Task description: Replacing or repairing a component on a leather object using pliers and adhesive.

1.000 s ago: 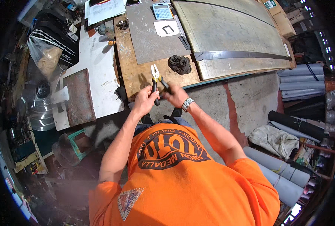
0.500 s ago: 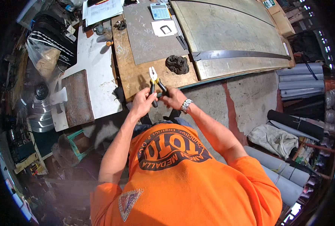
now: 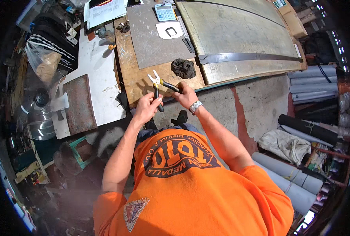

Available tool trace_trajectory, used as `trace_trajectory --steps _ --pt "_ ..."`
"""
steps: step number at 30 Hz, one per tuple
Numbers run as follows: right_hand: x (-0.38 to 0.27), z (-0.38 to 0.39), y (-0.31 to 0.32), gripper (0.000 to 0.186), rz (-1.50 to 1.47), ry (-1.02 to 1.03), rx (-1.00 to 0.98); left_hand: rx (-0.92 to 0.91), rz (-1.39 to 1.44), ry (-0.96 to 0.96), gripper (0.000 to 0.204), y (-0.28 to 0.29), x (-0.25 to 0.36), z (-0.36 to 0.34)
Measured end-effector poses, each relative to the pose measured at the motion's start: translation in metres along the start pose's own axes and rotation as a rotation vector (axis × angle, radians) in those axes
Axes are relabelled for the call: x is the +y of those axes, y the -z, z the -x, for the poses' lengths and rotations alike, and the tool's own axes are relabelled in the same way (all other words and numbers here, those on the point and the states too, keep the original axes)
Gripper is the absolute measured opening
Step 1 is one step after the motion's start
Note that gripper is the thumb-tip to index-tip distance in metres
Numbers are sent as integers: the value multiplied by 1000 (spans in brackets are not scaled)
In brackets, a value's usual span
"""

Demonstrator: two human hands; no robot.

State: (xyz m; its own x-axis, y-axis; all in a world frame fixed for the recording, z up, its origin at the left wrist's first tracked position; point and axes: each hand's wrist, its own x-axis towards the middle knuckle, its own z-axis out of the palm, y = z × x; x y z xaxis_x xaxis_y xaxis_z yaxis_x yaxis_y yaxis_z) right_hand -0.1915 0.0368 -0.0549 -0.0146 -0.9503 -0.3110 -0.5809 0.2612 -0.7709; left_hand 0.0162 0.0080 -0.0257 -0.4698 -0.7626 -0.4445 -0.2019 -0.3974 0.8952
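A pair of pliers (image 3: 156, 81) with black and yellow handles is held just over the near edge of the wooden workbench (image 3: 143, 90). Its silver jaws point away from me and are spread apart. My left hand (image 3: 146, 108) is closed on the left handle, with the handle's end showing below the fingers. The right handle sits in my right hand (image 3: 187, 96), whose fingers curl round its end. Just beyond the pliers, to the right, lies a crumpled dark cloth (image 3: 183, 68).
A long metal strip (image 3: 249, 58) lies across the large board (image 3: 241, 27) at right. Behind are a light-blue calculator (image 3: 165, 12) and a white card (image 3: 169, 30). A rusty plate (image 3: 78, 103) rests on the white table at left. Rolls of sheeting (image 3: 312, 88) are stacked far right.
The pliers' handles and jaws have spread wider. My right hand has moved slightly up and to the right with its handle; the left hand stays nearly in place.
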Motion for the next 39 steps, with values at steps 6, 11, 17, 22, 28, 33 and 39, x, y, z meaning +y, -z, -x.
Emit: trace_trajectory --steps 6,11,17,22,28,33,39 --pt "18 -7 -2 22 -98 -7 88 21 -7 -3 18 -3 -7 -1" --pt "9 -3 -7 20 -155 -22 -98 -3 -60 -24 18 1 -6 -4" --pt "-8 6 -4 18 -303 -74 -211 25 -28 -11 19 -6 -5 -1" --pt "-30 9 -3 25 -261 -147 -272 -7 -166 -14 19 -1 -14 -10" --pt "-22 8 0 29 -338 -110 -281 6 -53 -4 23 -7 -10 -2" --pt "3 -3 10 32 -128 25 135 25 -35 -70 18 -9 2 1" --pt "-26 11 9 30 -8 160 -32 85 -33 -118 18 -9 2 -5"
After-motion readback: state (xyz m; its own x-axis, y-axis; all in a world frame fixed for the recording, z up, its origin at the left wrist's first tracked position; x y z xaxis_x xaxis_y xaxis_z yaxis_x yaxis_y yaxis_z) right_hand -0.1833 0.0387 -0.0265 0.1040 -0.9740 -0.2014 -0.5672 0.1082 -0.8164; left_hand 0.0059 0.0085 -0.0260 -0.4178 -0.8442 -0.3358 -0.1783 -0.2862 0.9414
